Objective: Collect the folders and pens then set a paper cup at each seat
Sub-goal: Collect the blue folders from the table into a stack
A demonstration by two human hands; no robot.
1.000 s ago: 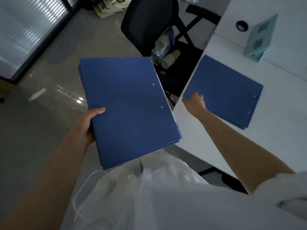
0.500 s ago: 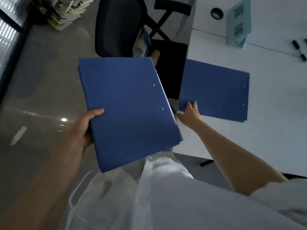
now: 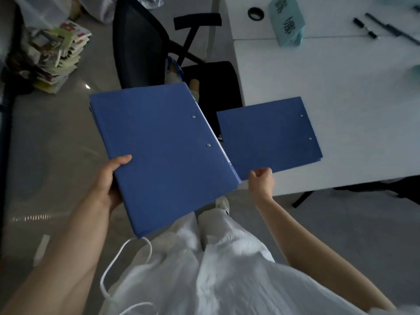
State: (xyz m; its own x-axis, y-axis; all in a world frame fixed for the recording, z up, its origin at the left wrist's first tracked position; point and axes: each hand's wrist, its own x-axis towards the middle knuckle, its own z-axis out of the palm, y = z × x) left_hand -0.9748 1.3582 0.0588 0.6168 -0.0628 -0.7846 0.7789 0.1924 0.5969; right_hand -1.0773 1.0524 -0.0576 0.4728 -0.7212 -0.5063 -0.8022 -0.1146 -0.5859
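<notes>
Right hand (image 3: 261, 181) pinches near corner of flat blue card folder (image 3: 269, 139), half off white table (image 3: 341, 87) edge; one-corner pinch may let it sag or slip; left hand (image 3: 106, 183) grips thick blue folder stack (image 3: 163, 153) by one edge; stack could fan out.

The left hand (image 3: 106, 180) was out in front with its forearm bare, thumb laid flat on top of the stack of blue folders (image 3: 159, 153) and palm underneath. The right arm reached forward, and the right hand (image 3: 261, 180) pinched the near corner of a single blue folder (image 3: 268, 137), fingers curled.
</notes>
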